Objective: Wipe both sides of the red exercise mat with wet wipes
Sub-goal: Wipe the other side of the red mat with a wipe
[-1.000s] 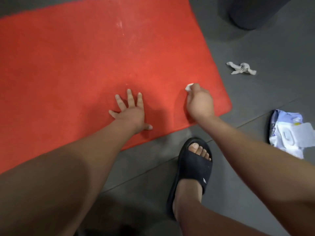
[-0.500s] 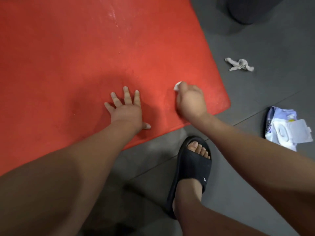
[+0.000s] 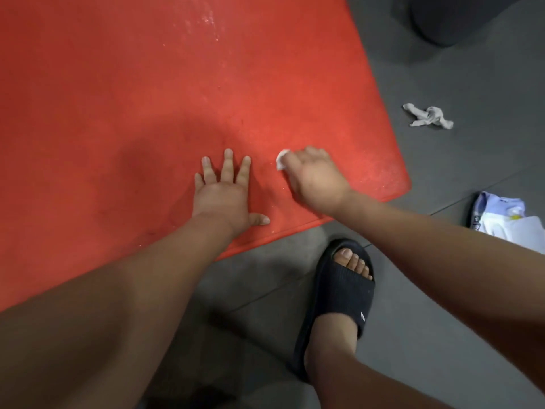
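The red exercise mat [image 3: 147, 98] lies flat on the grey floor and fills the upper left of the view, with wet streaks near its top. My left hand [image 3: 224, 196] presses flat on the mat near its front edge, fingers spread. Just to its right, my right hand [image 3: 315, 178] holds a white wet wipe [image 3: 282, 161] against the mat; only a small corner of the wipe shows past the fingers.
A crumpled used wipe [image 3: 429, 116] lies on the floor right of the mat. The wet wipe packet [image 3: 501, 219] sits at the right edge, lid open. My foot in a black slide sandal [image 3: 339, 293] stands just below the mat's edge. A dark round object [image 3: 451, 19] sits top right.
My right hand has slid left across the mat with the wipe, from near the right corner toward my left hand. My left hand has stayed pressed in place.
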Available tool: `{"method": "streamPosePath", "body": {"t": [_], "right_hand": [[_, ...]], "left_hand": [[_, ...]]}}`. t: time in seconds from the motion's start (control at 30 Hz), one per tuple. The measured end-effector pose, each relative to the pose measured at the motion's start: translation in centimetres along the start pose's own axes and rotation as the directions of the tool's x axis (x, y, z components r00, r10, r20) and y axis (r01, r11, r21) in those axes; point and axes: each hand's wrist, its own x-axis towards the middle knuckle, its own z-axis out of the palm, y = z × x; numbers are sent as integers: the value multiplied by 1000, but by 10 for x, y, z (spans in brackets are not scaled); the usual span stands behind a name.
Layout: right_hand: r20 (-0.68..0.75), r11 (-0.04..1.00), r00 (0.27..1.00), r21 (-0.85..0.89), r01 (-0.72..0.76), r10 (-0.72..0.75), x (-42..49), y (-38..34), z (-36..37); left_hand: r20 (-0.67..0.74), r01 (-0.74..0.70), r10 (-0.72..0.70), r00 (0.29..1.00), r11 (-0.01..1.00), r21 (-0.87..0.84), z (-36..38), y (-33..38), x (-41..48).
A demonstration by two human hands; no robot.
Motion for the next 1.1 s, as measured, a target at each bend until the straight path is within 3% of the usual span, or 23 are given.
{"method": "streamPosePath", "body": {"t": [0.07,0.1,0.13,0.2,0.27,0.3,0.37,0.5,0.63,0.93,1.1], "right_hand": [[82,971,968,-12,238,-236,-12,8,-4],[112,954,951,-48,294,-288,-9,19,-8],[128,958,956,-83,276,-264,-3,30,-12],[61,996,998,-85,34,-29,15,48,-17],[-9,964,964,-20,-264,264,29,50,-17],[-26,943,942,1,-334,334,32,45,-14],[-32,947,947,31,-319,320,24,22,-6],[-40,994,994,54,-96,98,-31,-17,8],[-35,995,997,80,-60,63,-79,-36,13],[-80,938,955,227,-262,286,-103,-45,-19],[-20,860,901,306,-408,434,-114,-53,-55]], "left_hand": [[-1,-8,8,1000,1000,3,0,-1,0],[-2,-10,10,1000,1000,9,0,-1,0],[-4,-11,11,1000,1000,15,0,0,0],[-1,-12,12,1000,1000,22,-1,1,0],[10,-7,7,1000,999,32,-1,1,-1],[18,-3,2,1000,999,37,-2,2,-2],[37,8,-9,999,999,33,-2,5,-2],[74,22,-24,997,1000,19,-5,14,-1],[92,23,-26,995,999,37,-5,14,-1],[121,104,-109,987,993,53,-9,30,-5],[120,79,-79,990,997,5,-12,16,-13]]}}
